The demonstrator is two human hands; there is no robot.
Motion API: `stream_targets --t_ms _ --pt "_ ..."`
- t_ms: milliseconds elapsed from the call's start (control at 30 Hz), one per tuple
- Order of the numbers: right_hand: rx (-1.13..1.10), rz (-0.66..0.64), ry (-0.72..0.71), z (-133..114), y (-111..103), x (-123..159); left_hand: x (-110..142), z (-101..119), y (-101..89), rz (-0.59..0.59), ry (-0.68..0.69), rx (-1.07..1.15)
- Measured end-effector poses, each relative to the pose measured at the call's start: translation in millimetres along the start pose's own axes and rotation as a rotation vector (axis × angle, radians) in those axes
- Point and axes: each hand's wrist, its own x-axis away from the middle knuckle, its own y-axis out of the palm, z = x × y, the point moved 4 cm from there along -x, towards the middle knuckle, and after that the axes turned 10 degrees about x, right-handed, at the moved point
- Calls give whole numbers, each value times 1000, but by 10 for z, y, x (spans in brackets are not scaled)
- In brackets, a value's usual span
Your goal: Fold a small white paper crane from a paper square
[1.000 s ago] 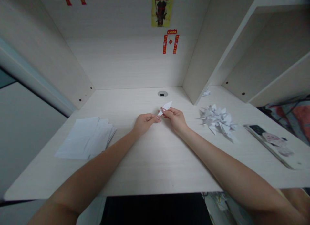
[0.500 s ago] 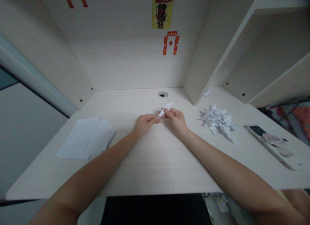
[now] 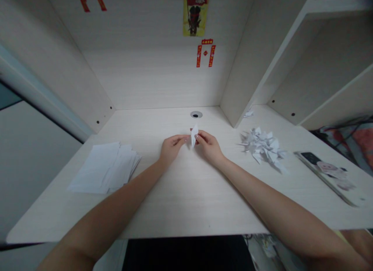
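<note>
A small folded piece of white paper (image 3: 194, 136) stands upright over the desk, a narrow pointed shape. My right hand (image 3: 210, 147) pinches it from the right between thumb and fingers. From the other side, my left hand (image 3: 174, 147) has thumb and forefinger closed together at the paper's left edge; the exact spot they grip is too small to see clearly. To the right of my right hand lies a heap of pointed folded white papers (image 3: 262, 144). A stack of flat white paper sheets (image 3: 101, 166) lies beside my left forearm.
A phone in a decorated case (image 3: 326, 177) rests on the right of the desk (image 3: 186, 201). An upright panel (image 3: 247, 69) divides the desk from side shelves. A round cable hole (image 3: 196, 114) is near the back wall. Cloth (image 3: 361, 140) lies at the far right.
The folded paper has turned from slanting up to the right to nearly upright. My left fingertips have shifted slightly left and up, from its lower end to its left edge.
</note>
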Motion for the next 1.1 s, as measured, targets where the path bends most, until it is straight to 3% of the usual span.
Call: stream_targets --t_ms 167,300,567,833,1100 --pt "230 22 -159 -78 -11 28 -4 -21 25 -49 -42 -24" --pt "278 -7 -231 -125 22 62 -10 -33 21 -48 -53 19" --pt "315 178 -170 -211 -55 139 -26 -52 8 -26 -56 52" --pt "458 43 -310 -293 13 186 -9 -18 -33 49 -31 55" --pt "394 97 -285 -197 -4 135 -18 -8 -30 26 -23 30"
